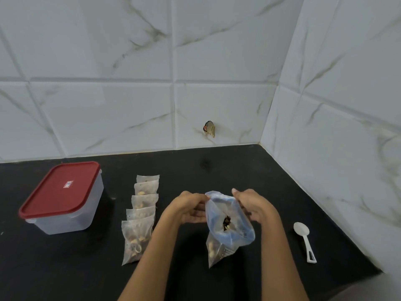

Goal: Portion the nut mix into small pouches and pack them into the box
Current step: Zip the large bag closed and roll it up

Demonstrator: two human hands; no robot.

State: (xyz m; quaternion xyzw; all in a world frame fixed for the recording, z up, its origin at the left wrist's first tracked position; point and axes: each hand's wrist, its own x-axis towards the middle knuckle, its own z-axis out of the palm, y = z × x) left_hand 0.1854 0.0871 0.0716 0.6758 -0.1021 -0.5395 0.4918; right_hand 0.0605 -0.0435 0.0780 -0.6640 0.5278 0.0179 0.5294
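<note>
Both hands (191, 208) (252, 205) hold open a clear nut bag (230, 227).

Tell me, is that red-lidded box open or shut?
Shut. The red lid sits flat on the clear box, covering its whole top. Neither of the hands touches it; the small pouches lie beside it.

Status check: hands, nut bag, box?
Both hands, left and right, pinch the bag mouth. Five pouches filled. Box lidded.

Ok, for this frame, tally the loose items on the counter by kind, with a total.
Small filled pouches, in a row: 5
Large zip bag of nut mix, held by both hands: 1
Lidded plastic box: 1
White plastic spoon: 1
Total: 8
</note>
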